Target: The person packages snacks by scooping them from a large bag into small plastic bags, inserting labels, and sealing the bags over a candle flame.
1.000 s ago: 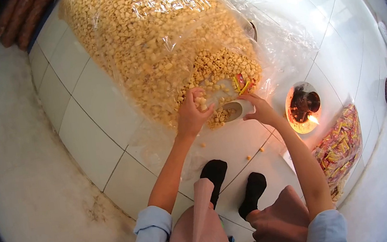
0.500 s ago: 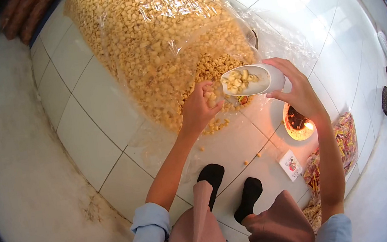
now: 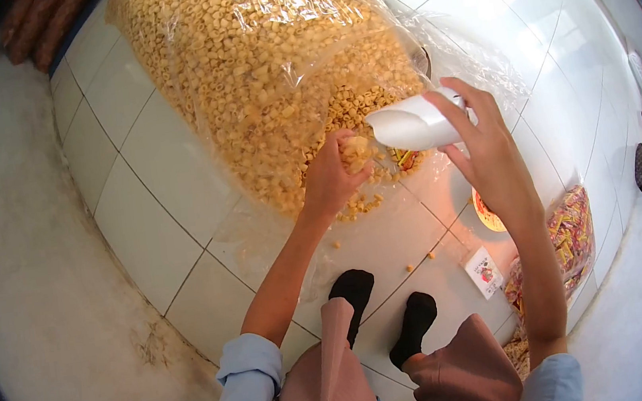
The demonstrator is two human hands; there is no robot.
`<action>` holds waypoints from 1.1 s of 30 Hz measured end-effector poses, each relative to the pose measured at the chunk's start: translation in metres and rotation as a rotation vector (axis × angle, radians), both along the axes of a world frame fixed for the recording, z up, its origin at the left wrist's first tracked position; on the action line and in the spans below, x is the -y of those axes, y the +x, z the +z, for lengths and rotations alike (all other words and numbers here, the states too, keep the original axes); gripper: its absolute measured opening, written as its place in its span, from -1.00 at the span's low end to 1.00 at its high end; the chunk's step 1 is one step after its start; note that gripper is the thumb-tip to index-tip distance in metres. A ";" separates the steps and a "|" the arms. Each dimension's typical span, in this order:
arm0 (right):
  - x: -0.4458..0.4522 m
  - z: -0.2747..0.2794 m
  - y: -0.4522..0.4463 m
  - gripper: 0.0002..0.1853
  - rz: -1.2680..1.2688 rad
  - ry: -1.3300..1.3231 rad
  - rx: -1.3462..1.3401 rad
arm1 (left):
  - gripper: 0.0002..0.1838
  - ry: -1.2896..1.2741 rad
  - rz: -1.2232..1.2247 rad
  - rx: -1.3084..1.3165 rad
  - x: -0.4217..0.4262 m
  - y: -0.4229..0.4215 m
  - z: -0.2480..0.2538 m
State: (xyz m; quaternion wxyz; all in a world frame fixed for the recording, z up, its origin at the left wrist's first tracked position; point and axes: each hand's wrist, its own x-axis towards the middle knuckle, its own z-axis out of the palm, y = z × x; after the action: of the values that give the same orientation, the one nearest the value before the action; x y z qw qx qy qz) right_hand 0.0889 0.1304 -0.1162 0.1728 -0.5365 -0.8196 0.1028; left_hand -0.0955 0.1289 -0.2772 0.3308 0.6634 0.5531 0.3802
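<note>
My right hand (image 3: 486, 144) grips a white scoop (image 3: 414, 122), tilted over with its mouth toward my left hand. My left hand (image 3: 332, 173) is curled round a small clear bag of snack pieces (image 3: 354, 153), just below the scoop's mouth. Both hands are at the open end of a big clear plastic sack (image 3: 241, 74) full of yellow ring-like snacks. Loose snacks (image 3: 362, 205) lie at its opening, and small red and yellow packets (image 3: 406, 159) show beneath the scoop. The inside of the scoop is hidden.
Partly behind my right hand is a round dish (image 3: 487, 212) with an orange glow. A printed white card (image 3: 484, 273) and a bag of colourful packets (image 3: 572, 238) lie on the tiled floor at the right. My feet in black socks (image 3: 414, 325) are below.
The scoop came up from the snacks, first level with pieces in it, then turned over toward my left hand. The small bag in my left hand looks fuller.
</note>
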 end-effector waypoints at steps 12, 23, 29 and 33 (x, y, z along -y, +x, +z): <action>0.007 -0.186 -0.015 -0.50 -0.422 -0.018 -0.239 | -0.37 -0.163 -0.014 0.062 0.000 -0.009 -0.008; -0.019 -0.114 -0.032 -0.87 -0.013 -0.393 -0.732 | -0.37 -0.234 -0.087 0.058 -0.005 -0.011 0.000; -0.022 -0.101 -0.023 -0.93 -0.054 -0.449 -0.828 | -0.61 -0.459 -0.231 0.802 -0.015 -0.015 -0.002; -0.021 -0.080 -0.018 -0.95 -0.029 -0.412 -0.804 | -0.66 -0.544 -0.194 0.759 -0.026 -0.015 0.012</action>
State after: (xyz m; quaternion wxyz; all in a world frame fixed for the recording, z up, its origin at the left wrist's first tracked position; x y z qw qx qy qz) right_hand 0.0706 0.1512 -0.1961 0.3685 -0.4886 -0.6423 0.4614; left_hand -0.1104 0.1544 -0.2654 0.7051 0.4156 0.4082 0.4044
